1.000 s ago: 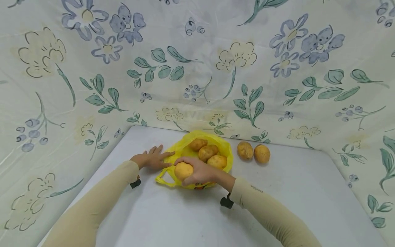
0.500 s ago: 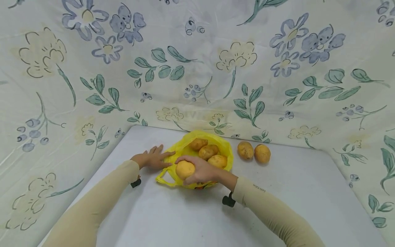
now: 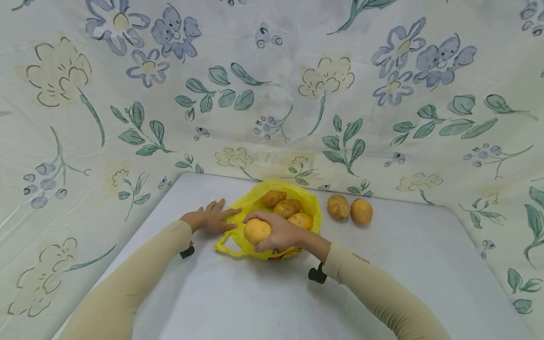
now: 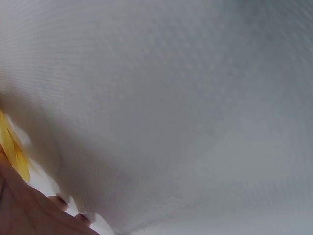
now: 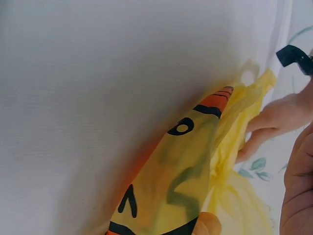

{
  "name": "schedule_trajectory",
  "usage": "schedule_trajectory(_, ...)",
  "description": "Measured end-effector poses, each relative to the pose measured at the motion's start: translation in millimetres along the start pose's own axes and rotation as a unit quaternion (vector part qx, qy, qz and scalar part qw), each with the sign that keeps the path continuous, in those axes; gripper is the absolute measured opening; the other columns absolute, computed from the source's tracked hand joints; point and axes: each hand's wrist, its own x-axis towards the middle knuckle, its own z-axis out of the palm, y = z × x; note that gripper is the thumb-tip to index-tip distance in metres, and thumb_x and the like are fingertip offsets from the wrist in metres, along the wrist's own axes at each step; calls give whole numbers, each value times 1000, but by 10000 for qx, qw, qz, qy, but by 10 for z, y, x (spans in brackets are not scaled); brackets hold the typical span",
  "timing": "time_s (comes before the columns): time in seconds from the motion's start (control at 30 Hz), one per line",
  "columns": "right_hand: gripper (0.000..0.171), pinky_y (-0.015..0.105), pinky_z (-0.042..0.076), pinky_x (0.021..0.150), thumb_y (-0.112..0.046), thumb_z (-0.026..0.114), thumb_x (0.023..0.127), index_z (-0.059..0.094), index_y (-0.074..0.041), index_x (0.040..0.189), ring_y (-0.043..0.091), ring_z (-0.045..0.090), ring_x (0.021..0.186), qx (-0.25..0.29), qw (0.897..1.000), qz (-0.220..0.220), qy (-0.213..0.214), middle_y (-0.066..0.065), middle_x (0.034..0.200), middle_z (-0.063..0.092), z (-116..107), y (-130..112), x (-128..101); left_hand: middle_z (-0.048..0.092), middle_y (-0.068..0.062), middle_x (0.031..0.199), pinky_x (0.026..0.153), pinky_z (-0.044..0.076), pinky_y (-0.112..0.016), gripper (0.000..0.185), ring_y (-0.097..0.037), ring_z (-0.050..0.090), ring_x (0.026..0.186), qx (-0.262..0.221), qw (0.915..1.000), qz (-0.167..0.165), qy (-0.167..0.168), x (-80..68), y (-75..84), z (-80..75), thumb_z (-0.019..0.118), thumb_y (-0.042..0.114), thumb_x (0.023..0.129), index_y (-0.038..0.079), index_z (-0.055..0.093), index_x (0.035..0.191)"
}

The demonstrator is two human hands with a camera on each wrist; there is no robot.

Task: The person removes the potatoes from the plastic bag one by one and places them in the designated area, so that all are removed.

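A yellow plastic bag (image 3: 309, 200) lies on its side with its mouth turned up, showing three potatoes (image 3: 287, 208) inside. My right hand (image 3: 284, 232) grips another potato (image 3: 257, 231) over the front of the bag's mouth. Spread fingers of my left hand (image 3: 211, 221) rest along the bag's left edge, beside its handle loop. In the right wrist view, the printed side of the bag (image 5: 161, 186) fills the lower middle, and part of my right palm (image 5: 299, 186) shows at the edge. The left wrist view catches only a corner of my left hand (image 4: 34, 210).
Two potatoes (image 3: 338, 207) sit side by side on the white table (image 3: 408, 264), right of the bag. A flower-patterned sheet (image 3: 272, 94) stands behind the table and at both sides. Small black cameras are strapped at both wrists.
My right hand, with the potato in it, has drifted slightly to the right and up over the bag. My left hand and the other potatoes have stayed put.
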Motion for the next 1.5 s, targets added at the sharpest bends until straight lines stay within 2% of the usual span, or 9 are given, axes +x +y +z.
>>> schedule_trajectory(0.27,60,30,53,79,-20,74,76,50,-30,130,17,57,97,118,9999,-43,34,0,117,55,-5,-1,-23,-2,-26,164,111,4,-77,77,-55,0,148,64,10000,15,21,15,-8,-31,43,73,91,37,26,156)
schedule_trajectory(0.57,66,30,53,77,-21,75,77,48,-19,137,18,57,96,113,9999,63,-71,1,116,55,3,-9,-42,-2,-25,165,111,3,-77,78,-54,0,148,5,10000,-17,-27,25,-9,-16,44,74,90,38,26,156)
schedule_trajectory(0.87,66,29,52,79,-23,75,76,48,-18,137,17,57,97,-47,9999,46,-85,0,117,55,-28,-35,-46,-3,-24,165,113,3,-75,77,-53,-1,148,-6,10000,-35,-18,10,7,-13,44,74,90,39,26,156)
schedule_trajectory(1.1,62,30,52,79,-24,74,75,50,-28,133,17,57,98,-98,9998,144,-74,-2,116,55,-1,5,-75,-2,-24,165,113,3,-75,77,-54,0,148,-35,10000,-44,-16,1,9,-7,45,74,90,38,26,156)
schedule_trajectory(1.27,67,30,53,80,-23,74,75,48,-20,137,17,57,99,-173,9998,100,-83,-2,117,55,15,41,-91,-3,-24,165,113,3,-75,77,-53,0,148,-15,10000,-55,-19,8,9,-7,45,74,90,39,26,156)
schedule_trajectory(1.5,66,29,53,80,-24,74,74,48,-21,135,16,57,98,-241,9997,25,-56,-2,119,54,6,55,-124,-3,-24,165,112,3,-76,76,-54,0,148,-23,10000,-19,-8,13,19,-2,45,72,91,38,26,156)
